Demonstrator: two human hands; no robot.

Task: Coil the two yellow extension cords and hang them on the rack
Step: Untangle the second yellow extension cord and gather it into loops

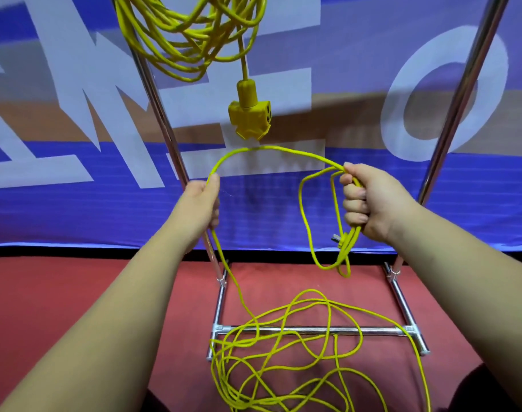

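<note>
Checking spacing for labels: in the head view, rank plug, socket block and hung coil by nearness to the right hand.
1. plug, just under the right hand
2. socket block, above left
3. hung coil, top left

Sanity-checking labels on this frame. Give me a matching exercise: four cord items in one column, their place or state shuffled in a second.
1. coiled cord
2. outlet block
3. loose cord
4. plug

A. mostly piled on the red floor, across the rack base bar
B. dangling just below the right hand
C. hanging in loops at the top of the view
D. hanging on a single strand under those loops

Pairs: 1-C, 2-D, 3-A, 4-B
</note>
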